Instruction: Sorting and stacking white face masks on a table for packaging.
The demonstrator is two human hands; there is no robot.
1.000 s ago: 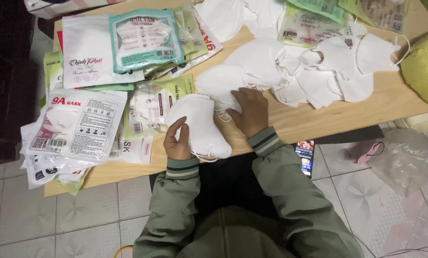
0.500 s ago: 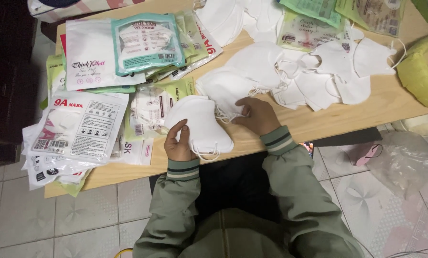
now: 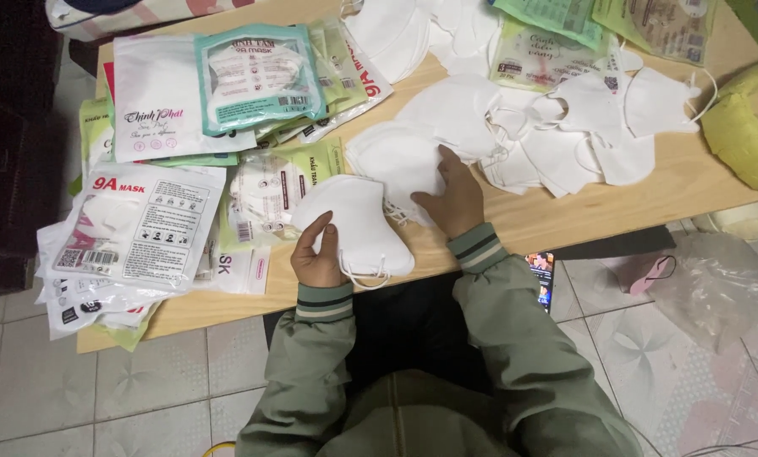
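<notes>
- While it lies at the wooden table's (image 3: pixel 565 222) near edge, the left hand (image 3: pixel 318 258) pinches a folded white mask (image 3: pixel 354 222), steadying it.
- The right hand (image 3: pixel 453 199), fingers spread and gripping nothing, presses flat on the loose mask pile (image 3: pixel 480 127), within reach.
- Packets (image 3: pixel 142 224) are stacked left.

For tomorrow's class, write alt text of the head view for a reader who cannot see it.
Seen from above, a person's left hand holds a white mask at a wooden table's edge while the right hand rests on a pile of masks. Mask packets lie to the left.
</notes>
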